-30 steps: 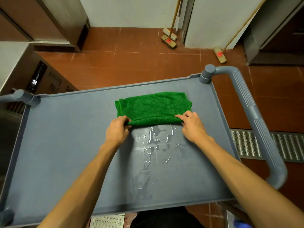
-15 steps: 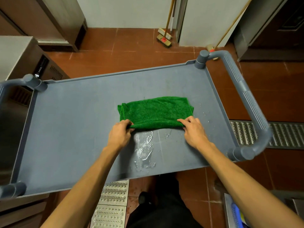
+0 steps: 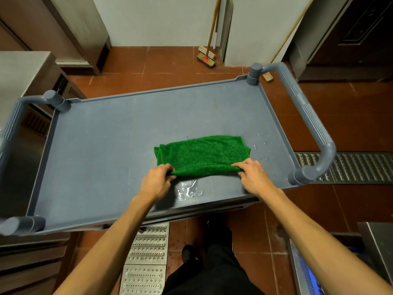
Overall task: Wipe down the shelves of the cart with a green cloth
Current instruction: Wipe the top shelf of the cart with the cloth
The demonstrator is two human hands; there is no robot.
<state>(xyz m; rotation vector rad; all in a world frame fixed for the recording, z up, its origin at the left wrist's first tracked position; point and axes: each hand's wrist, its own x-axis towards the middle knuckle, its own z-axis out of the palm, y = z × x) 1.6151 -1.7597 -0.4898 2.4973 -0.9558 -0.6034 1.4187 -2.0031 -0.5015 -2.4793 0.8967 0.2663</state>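
1. Green and folded into a flat strip, the cloth (image 3: 202, 154) is lying on the top shelf (image 3: 106, 156) of the grey cart, right of its middle and toward the near edge.
2. The left hand (image 3: 156, 184) is pinching the cloth's near left corner, its fingers curling around the fold.
3. The right hand (image 3: 253, 179) is gripping the near right corner, its fingers closing on the fabric.
4. A water puddle (image 3: 188, 190) is glistening on the shelf just beside the cloth's near edge, between the two hands.
5. A broom (image 3: 206, 57) is leaning against the white wall beyond the cart.
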